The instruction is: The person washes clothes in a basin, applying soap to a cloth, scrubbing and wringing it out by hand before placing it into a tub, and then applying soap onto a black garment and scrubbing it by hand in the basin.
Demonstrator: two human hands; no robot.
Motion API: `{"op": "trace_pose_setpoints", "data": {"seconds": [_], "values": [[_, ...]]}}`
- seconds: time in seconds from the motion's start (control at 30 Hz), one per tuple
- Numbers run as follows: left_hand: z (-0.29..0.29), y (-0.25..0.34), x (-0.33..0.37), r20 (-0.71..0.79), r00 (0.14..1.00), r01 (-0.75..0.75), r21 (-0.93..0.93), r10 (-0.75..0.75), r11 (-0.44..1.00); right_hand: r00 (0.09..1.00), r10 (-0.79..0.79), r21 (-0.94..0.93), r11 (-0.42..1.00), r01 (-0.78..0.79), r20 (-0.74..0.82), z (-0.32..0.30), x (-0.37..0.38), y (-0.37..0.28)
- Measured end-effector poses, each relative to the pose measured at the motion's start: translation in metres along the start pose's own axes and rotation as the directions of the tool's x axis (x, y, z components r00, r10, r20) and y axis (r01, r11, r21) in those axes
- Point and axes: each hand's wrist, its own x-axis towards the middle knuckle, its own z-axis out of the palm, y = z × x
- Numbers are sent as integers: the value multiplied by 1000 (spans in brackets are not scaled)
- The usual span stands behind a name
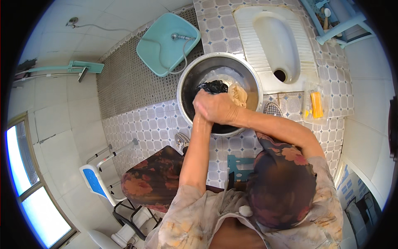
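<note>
Both of my hands are closed together over a round metal basin on the floor. My left hand and my right hand press close to each other. A bunched wet black cloth sticks out from their far side, gripped between them. Beside it in the basin lies a beige cloth, just right of my hands. Something pale and whitish shows in the water behind the cloths, too unclear to name. My fingers partly cover one another.
Behind the basin, a teal tub holds a shower head with its hose. A squat toilet is set in the floor at the far right. A yellow bar lies in a clear bag. At left stands a blue-seated chair.
</note>
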Motion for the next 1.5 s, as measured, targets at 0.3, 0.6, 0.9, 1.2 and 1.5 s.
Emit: {"op": "trace_pose_setpoints", "data": {"seconds": [0.3,0.6,0.9,1.2,1.5], "values": [[38,196,-33,386,895,445,-736,-224,510,887,447,131,878,-460,117,-18,37,116],[-65,236,-49,90,993,-36,-432,82,901,774,88,382,831,-404,627,-14,-19,142],[-87,182,-43,-253,967,-236,-891,7,387,783,270,356,775,-522,560,-29,-46,128],[-76,171,-40,-261,965,-226,-870,-21,439,823,512,536,636,-556,247,-21,-50,130],[-28,136,-18,-62,995,-21,-911,-84,413,934,303,829,460,-317,190,-34,4,50]]}}
